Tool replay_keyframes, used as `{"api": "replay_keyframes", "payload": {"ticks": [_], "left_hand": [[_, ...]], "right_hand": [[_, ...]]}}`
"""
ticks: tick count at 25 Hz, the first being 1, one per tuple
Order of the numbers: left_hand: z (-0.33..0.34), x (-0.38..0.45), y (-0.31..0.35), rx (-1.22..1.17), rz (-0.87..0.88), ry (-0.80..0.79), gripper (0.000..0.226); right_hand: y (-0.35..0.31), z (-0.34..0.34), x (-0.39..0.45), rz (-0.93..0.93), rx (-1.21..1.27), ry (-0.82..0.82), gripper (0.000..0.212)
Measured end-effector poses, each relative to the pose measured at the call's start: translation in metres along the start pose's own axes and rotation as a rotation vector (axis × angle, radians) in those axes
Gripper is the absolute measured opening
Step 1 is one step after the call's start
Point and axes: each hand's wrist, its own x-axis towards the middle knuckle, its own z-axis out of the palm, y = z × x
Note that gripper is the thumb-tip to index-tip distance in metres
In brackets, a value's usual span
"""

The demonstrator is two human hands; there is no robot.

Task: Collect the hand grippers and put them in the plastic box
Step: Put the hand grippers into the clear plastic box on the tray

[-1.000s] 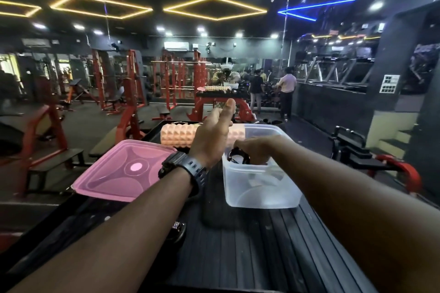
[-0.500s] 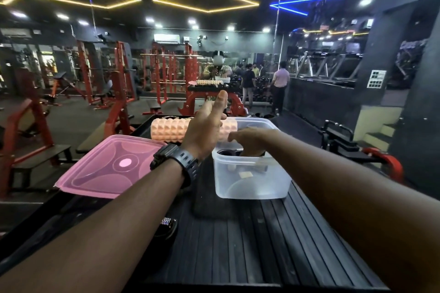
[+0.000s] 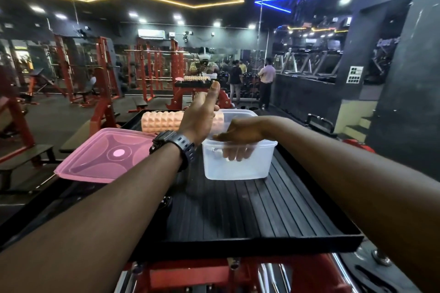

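A clear plastic box [image 3: 258, 166] stands open on the black ribbed platform [image 3: 238, 211]. My right hand [image 3: 240, 134] reaches down into it from the right, and its fingers show blurred through the front wall. No hand gripper can be made out in the box or in that hand. My left hand [image 3: 202, 116] hovers at the box's far left corner, thumb pointing up, with nothing in it. A small dark object [image 3: 166, 204] lies on the platform, mostly hidden under my left forearm.
The box's pink lid [image 3: 102, 157] lies on the platform's left edge. An orange foam roller [image 3: 162, 121] lies across the far end behind my left hand. Red gym racks and benches stand to the left, and several people stand far off by a mirror.
My right hand, which held a black hand gripper at the rim, has dropped deeper into the box. The gripper is no longer visible. My left hand stays raised beside the box.
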Motion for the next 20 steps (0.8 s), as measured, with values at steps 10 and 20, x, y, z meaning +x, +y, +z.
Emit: {"api": "replay_keyframes", "payload": {"ticks": [10,20], "left_hand": [[-0.004,-0.010,0.011,-0.026,-0.002,0.018,0.062],[-0.019,-0.022,0.026,-0.012,0.038,0.033,0.080]], "right_hand": [[0.002,0.044,-0.097,-0.152,-0.126,-0.015,0.033],[-0.026,0.003,-0.102,-0.226,-0.074,0.667,0.039]]}}
